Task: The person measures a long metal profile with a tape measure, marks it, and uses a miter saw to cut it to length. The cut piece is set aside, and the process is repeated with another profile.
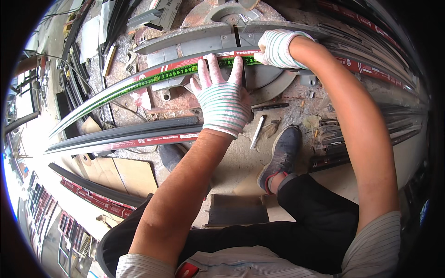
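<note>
A green-yellow tape measure blade (171,74) is stretched along a long dark metal profile (185,61) with red and white film. Both lie across the grey metal base of a cutting saw (273,88). My left hand (222,104), in a white glove with green stripes, presses down with fingers spread over the blade and the profile. At the blade's right end my right hand (280,48), gloved likewise, is closed with the thumb at the blade and the profile; its other fingertips are hidden. The blade's far left part fades into glare.
Below the saw, a white marker pen (257,132) lies on the floor near my shoe (283,150). More profiles (153,132) extend left, by a cardboard sheet (125,173). Stacked strips (371,55) fill the right. An adjustable wrench (131,62) lies left of the saw.
</note>
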